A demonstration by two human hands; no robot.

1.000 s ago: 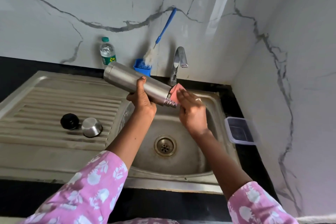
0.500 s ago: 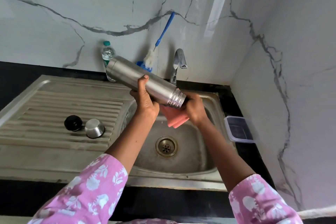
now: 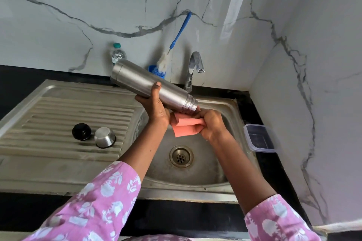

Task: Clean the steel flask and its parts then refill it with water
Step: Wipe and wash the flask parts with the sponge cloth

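Over our steel sink (image 3: 231, 107), scrubbing moves on.
Left hand (image 3: 154, 107) grips the cylindrical steel flask (image 3: 148, 86); right hand (image 3: 211, 125), fingers curled, has carried the pink scrub cloth (image 3: 184, 129) to six o'clock below its neck.

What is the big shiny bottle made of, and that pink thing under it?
The flask looks like brushed steel: grey, with a soft sheen and ridged threads at its mouth. The pink cloth in the right hand seems a soft spongy wipe, since it folds and bunches; exact material unclear.

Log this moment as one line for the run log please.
stage: wiping flask | left hand: holds steel flask, tilted over sink | right hand: grips pink cloth under flask mouth | tap: no water visible
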